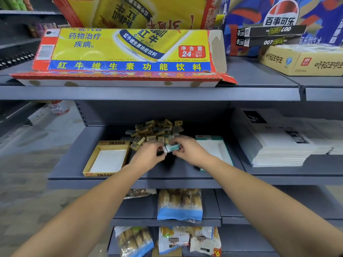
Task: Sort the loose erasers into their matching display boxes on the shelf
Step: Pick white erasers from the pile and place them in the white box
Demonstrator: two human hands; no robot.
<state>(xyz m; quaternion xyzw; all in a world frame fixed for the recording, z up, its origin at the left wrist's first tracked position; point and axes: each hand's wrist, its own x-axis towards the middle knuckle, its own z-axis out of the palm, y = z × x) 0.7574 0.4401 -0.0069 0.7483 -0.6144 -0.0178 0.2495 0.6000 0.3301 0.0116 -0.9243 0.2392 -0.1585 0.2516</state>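
We are seeing a matt grey metal shelf (pixel 74 171), printed cardboard boxes (pixel 106 158), paper-sleeved erasers (pixel 154 130) and glossy plastic snack bags (pixel 179 204).

The yellow carton (pixel 128 50) reads "红牛维生素功能饮料" and "24×250"; the blue case (pixel 278 19) "百事可乐"; the yellow display box (pixel 106 158) apparently "2B".

shop | grey metal shelving (pixel 148 93) | drink cartons (pixel 122 51) (Red Bull), snack packs (pixel 179 204)
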